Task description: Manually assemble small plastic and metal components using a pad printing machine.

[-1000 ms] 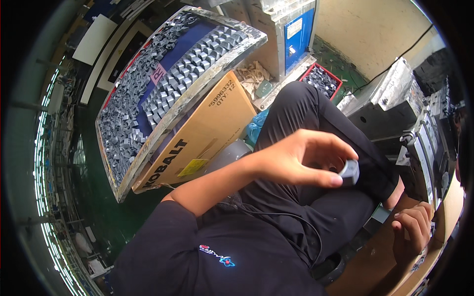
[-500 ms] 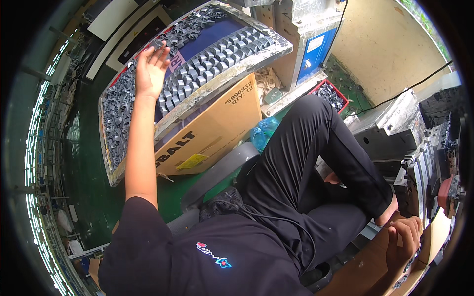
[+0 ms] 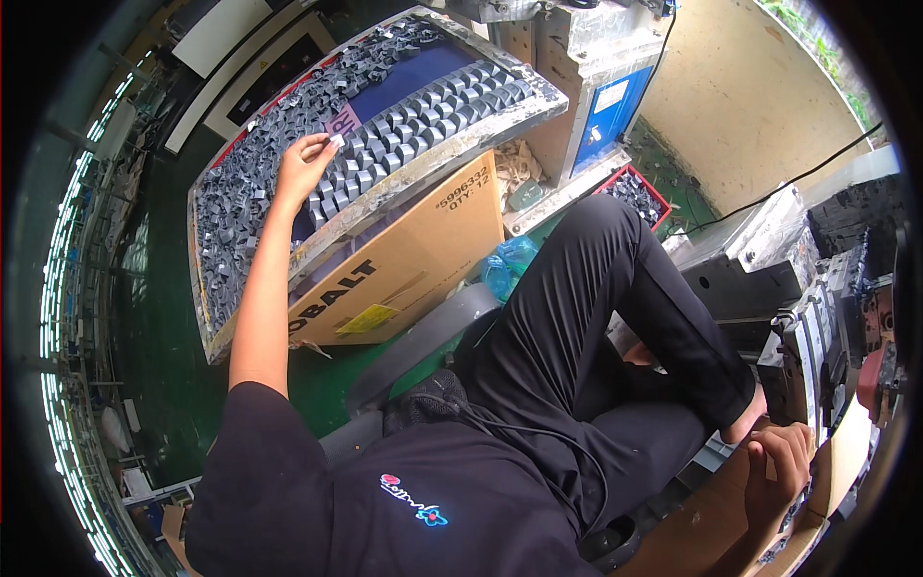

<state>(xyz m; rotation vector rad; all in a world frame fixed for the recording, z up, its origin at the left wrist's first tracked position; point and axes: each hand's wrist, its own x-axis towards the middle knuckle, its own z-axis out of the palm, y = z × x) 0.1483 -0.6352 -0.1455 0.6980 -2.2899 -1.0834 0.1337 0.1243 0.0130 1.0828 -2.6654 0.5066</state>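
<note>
My left hand (image 3: 303, 165) is over the work table, its fingertips pinched on a small grey block-like part (image 3: 336, 140). Just right of it, similar grey parts (image 3: 413, 123) stand in neat slanting rows. A heap of loose grey parts (image 3: 231, 197) covers the left and far side of the table. Beyond the fingertips lies a pink printed card (image 3: 342, 119), next to a bare strip of blue surface (image 3: 404, 77). My right hand (image 3: 781, 460) is curled at the lower right, beside my bare foot; what its fingers close on is hidden.
The table's worn rim (image 3: 433, 149) runs along the near side, with a large cardboard box panel (image 3: 413, 255) below it. A grey chair armrest (image 3: 413, 346) curves beside my leg. To the right are a red bin (image 3: 635, 192) of parts and machinery (image 3: 750, 269).
My left hand has come down and nearer, toward the rows of parts. Its fingers, more spread before, are now pinched on the grey part. My right hand stays nearly in place.
</note>
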